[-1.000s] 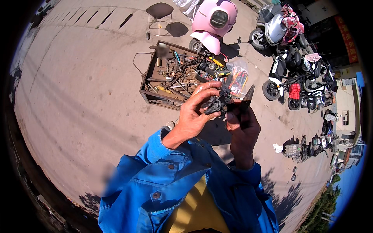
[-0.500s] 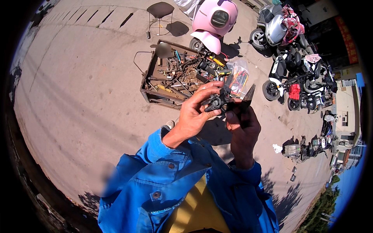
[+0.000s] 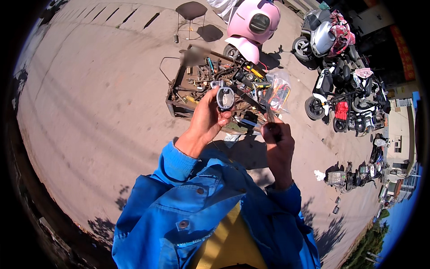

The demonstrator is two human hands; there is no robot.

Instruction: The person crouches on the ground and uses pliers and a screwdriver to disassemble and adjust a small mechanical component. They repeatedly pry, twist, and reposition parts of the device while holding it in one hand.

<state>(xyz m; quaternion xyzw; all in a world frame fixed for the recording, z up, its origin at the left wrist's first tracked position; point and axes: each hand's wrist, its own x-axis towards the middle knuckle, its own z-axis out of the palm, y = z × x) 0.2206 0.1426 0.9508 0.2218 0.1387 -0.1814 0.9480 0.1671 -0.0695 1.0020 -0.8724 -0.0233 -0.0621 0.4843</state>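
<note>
My left hand (image 3: 205, 117) is raised in front of me, fingers curled round a small part with an oval, silver-rimmed end (image 3: 225, 98) turned toward me. Its exact kind does not show. From beside it a long black bar (image 3: 249, 97) slopes down to the right; whether the two are joined I cannot tell. My right hand (image 3: 278, 140), mostly in shadow, is closed on a slim dark piece (image 3: 269, 114) that points upward from the fingertips. Both hands are above the near edge of an open metal tool box (image 3: 176, 106), apart from each other.
Loose tools and metal bits (image 3: 204, 80) fill the box, and a clear plastic bag (image 3: 281, 89) with coloured wires lies at its right. Beyond stand a pink scooter (image 3: 242, 24) and a dark stool (image 3: 191, 10). Several scooters (image 3: 322, 40) are parked along the right.
My hands have drawn apart and the right one has dropped lower. The part in my left hand has turned, so its oval end now faces me.
</note>
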